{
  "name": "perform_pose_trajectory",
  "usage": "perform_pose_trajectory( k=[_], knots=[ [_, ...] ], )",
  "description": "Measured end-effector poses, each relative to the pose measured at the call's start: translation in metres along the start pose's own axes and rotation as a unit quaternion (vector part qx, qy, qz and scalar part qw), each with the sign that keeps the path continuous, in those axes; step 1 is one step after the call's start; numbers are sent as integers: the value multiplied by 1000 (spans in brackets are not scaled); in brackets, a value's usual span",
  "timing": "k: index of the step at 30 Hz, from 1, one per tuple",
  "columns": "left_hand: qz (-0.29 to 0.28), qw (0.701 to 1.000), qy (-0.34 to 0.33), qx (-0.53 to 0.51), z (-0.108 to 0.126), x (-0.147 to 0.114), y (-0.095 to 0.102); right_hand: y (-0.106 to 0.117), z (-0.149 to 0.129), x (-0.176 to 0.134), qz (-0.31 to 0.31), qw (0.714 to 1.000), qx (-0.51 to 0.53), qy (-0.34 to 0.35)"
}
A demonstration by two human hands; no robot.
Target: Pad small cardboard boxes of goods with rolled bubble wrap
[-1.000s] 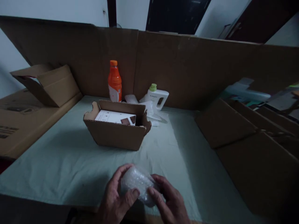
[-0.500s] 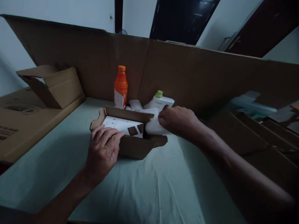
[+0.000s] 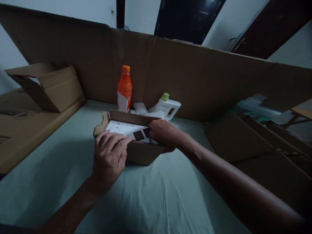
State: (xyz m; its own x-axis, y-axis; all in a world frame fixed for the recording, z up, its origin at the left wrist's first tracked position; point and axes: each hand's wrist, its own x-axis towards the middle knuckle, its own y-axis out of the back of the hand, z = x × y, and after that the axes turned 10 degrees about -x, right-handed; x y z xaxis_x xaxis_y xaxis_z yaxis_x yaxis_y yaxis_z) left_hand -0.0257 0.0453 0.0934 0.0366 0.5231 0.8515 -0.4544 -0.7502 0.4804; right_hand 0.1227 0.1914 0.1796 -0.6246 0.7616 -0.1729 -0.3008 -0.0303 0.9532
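Note:
A small open cardboard box stands on the cloth in front of me. Inside it lies a white box with dark squares. The fingers of my left hand curl over the near wall of the cardboard box and grip it. At the right end of the box, my right hand is closed and reaches down inside. A bit of translucent bubble wrap shows beneath its fingers; the fingertips themselves are hidden.
Behind the box stand an orange bottle and a white jug with a green cap, with clear plastic packing nearby. Larger cardboard boxes sit at left, more boxes at right. A cardboard wall runs along the back.
My right hand has moved left and down with the bubble wrap, from beside the jug into the right end of the box. My left hand stays on the near wall.

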Motion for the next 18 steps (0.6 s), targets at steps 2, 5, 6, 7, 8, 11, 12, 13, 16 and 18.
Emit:
perform_pose_trajectory(
  k=[2, 5, 6, 7, 8, 11, 12, 13, 16, 18],
  knots=[
    [-2, 1000, -2, -1, 2, 1, 1, 3, 6, -17, 29, 999, 35, -14],
    [26, 999, -4, -24, 2, -3, 10, -3, 20, -61, 178, 974, 139, -20],
    [47, 998, 5, -31, 1, -7, 15, -10, 25, -79, 241, 953, 181, -25],
    [71, 997, 22, -33, -2, -13, 19, -20, 30, -96, 297, 927, 225, -37],
    [94, 994, 51, -32, -7, -20, 22, -33, 34, -112, 329, 906, 259, -62],
    [90, 972, 209, -60, -26, -45, 22, -82, 33, -137, 287, 884, 338, -151],
    [63, 955, 274, -89, -33, -53, 19, -99, 27, -135, 253, 880, 367, -165],
    [40, 936, 326, -127, -40, -60, 14, -114, 19, -129, 221, 875, 397, -169],
    [4, 873, 413, -261, -54, -67, -4, -137, -11, -98, 159, 855, 470, -151],
    [-6, 834, 442, -330, -53, -59, -12, -135, -24, -79, 145, 845, 492, -150]
  ],
)
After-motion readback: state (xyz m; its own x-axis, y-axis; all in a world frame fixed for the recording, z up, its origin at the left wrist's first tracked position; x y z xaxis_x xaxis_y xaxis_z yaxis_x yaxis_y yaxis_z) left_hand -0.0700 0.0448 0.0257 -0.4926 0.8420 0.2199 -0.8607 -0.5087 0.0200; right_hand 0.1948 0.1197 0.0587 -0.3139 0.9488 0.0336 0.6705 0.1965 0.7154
